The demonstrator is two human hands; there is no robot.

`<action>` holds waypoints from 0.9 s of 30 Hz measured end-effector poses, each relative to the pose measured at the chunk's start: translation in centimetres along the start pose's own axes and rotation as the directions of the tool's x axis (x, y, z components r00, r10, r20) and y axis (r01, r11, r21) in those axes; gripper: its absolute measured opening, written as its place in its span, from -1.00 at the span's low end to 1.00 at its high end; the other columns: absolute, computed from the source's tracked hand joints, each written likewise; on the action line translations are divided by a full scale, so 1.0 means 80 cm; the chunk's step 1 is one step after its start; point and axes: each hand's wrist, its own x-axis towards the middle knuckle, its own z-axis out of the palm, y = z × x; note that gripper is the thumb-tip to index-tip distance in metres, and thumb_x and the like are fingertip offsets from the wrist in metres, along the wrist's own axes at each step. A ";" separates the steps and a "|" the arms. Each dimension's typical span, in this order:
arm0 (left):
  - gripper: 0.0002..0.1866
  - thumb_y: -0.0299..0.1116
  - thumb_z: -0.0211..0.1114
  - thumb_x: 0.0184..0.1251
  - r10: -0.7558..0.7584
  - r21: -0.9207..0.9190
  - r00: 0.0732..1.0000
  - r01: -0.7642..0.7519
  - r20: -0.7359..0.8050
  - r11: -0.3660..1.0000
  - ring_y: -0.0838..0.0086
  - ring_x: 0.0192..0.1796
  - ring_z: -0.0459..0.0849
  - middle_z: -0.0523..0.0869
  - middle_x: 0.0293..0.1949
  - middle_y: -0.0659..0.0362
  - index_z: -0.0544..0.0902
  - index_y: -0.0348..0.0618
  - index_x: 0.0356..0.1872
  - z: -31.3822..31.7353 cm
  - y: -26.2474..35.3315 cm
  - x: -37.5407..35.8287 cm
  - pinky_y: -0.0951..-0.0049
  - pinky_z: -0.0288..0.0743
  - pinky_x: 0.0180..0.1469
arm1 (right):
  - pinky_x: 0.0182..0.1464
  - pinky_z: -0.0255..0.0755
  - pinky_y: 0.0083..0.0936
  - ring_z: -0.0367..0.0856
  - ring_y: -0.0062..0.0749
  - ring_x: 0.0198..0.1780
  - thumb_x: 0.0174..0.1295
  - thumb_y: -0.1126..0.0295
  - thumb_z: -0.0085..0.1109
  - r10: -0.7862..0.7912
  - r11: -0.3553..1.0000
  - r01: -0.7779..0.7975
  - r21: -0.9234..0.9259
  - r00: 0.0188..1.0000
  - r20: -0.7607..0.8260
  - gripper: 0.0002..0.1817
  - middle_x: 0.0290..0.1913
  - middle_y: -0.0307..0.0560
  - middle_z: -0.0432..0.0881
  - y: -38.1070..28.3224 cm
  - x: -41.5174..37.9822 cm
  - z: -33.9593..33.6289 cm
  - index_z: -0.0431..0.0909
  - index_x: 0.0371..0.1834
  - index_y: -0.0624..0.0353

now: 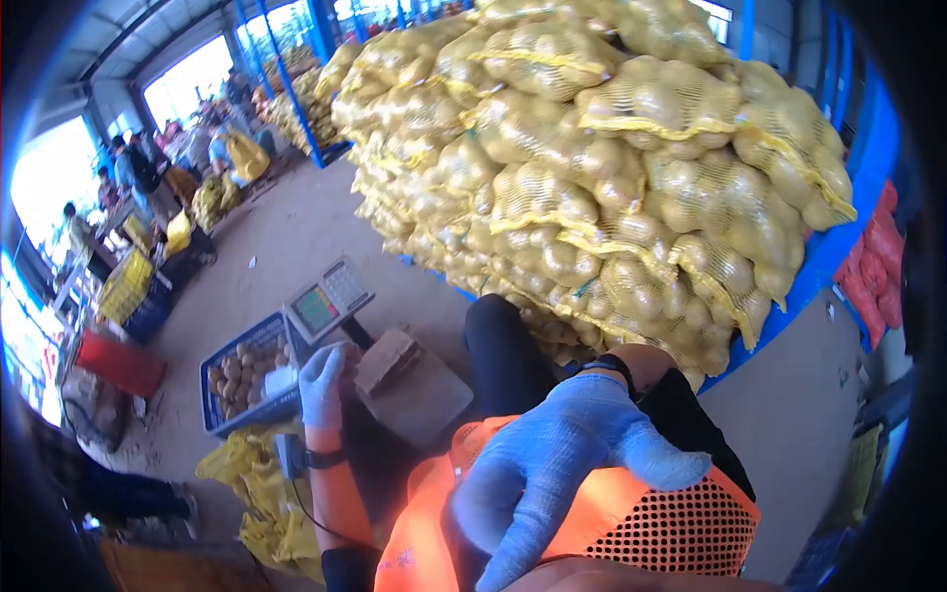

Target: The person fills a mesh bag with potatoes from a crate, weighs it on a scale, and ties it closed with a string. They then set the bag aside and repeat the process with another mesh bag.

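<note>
My right hand (577, 454), in a blue knitted glove, is close to the camera, its fingers spread and nothing in them. It is in front of my orange mesh vest (661, 523). My left hand (330, 380), in a pale glove, has bent fingers; anything between them is too small to make out. It is beside the platform scale (424, 400), just below the scale's display (321, 306). A brown block (388, 361) lies on the scale's platform. To the left of that hand is a blue crate (222, 403) of potatoes (245, 375), with a white object (281, 381) at its edge.
Yellow mesh sacks (552, 187) of potatoes form a tall stack ahead, beside a blue frame (779, 326). Loose yellow sacks (261, 493) lie below the crate. A red container (118, 363) and a yellow crate (128, 281) stand at left. Several people work at far left; another person's leg (128, 498) shows lower left.
</note>
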 end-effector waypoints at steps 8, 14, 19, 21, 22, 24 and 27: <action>-0.80 -0.25 0.26 0.26 -0.238 -0.240 0.688 0.094 -0.686 0.966 0.53 -0.36 0.64 0.68 -0.35 0.21 0.64 -0.14 -0.22 -0.147 -0.115 -0.159 0.53 0.50 -0.30 | -0.43 0.43 -0.32 0.56 -0.10 -0.42 0.20 -0.38 -0.22 0.249 0.929 -0.285 0.238 0.953 0.170 0.05 -0.27 0.25 0.53 0.065 0.002 -0.034 0.36 0.08 0.71; -0.75 -0.25 0.34 0.17 -0.503 -0.379 0.315 0.379 -0.805 0.844 0.42 -0.33 0.66 0.69 -0.33 0.15 0.62 -0.18 -0.23 -0.211 -0.270 -0.321 0.46 0.52 -0.28 | -0.39 0.45 -0.38 0.58 -0.18 -0.40 0.18 -0.27 0.00 0.318 0.806 -0.436 0.400 0.889 0.329 -0.09 -0.26 0.09 0.56 0.127 0.012 -0.055 0.44 0.07 0.59; -0.12 -0.03 0.53 -0.17 0.155 -0.039 -0.148 0.834 -0.977 0.550 0.05 0.23 0.36 0.39 0.19 -0.15 0.36 -0.26 0.19 -0.260 -0.305 -0.373 0.12 0.25 0.25 | -0.43 0.41 -0.44 0.57 -0.30 -0.41 0.03 0.10 0.41 0.427 0.799 -0.438 0.411 0.896 0.125 -0.50 -0.32 -0.04 0.59 0.148 -0.026 -0.072 0.62 -0.16 0.34; 0.04 0.05 0.58 -0.29 0.316 -0.124 -0.294 0.877 -0.902 0.463 0.05 0.30 0.30 0.34 0.24 -0.16 0.29 -0.25 0.25 -0.297 -0.282 -0.364 0.15 0.14 0.34 | -0.37 0.37 -0.47 0.52 -0.32 -0.39 0.03 0.19 0.40 0.521 0.784 -0.503 0.363 0.852 0.055 -0.63 -0.30 -0.05 0.56 0.149 -0.044 -0.084 0.60 -0.27 0.29; 0.07 0.06 0.60 -0.34 0.349 -0.180 -0.345 0.886 -0.871 0.426 0.09 0.27 0.34 0.39 0.22 -0.14 0.29 -0.26 0.25 -0.319 -0.271 -0.361 0.18 0.11 0.36 | -0.31 0.33 -0.49 0.48 -0.33 -0.36 0.04 0.28 0.39 0.606 0.760 -0.571 0.312 0.795 -0.020 -0.74 -0.27 -0.05 0.53 0.149 -0.051 -0.089 0.59 -0.38 0.23; 0.03 0.09 0.56 -0.28 0.215 -0.104 -0.218 0.890 -0.952 0.444 0.01 0.31 0.25 0.36 0.24 -0.12 0.30 -0.19 0.27 -0.354 -0.252 -0.360 0.16 0.10 0.36 | -0.32 0.30 -0.53 0.46 -0.36 -0.36 0.04 0.29 0.38 0.649 0.744 -0.586 0.319 0.748 -0.140 -0.76 -0.29 -0.05 0.52 0.156 -0.073 -0.091 0.54 -0.44 0.21; -0.11 0.10 0.49 -0.15 0.076 0.130 0.108 0.895 -0.991 0.426 0.00 0.34 0.22 0.38 0.24 -0.05 0.38 -0.11 0.24 -0.443 -0.320 -0.383 0.19 0.11 0.37 | -0.32 0.26 -0.59 0.41 -0.44 -0.37 0.06 0.32 0.34 0.723 0.687 -0.633 0.356 0.551 -0.417 -0.75 -0.32 -0.06 0.49 0.159 -0.093 -0.080 0.47 -0.54 0.19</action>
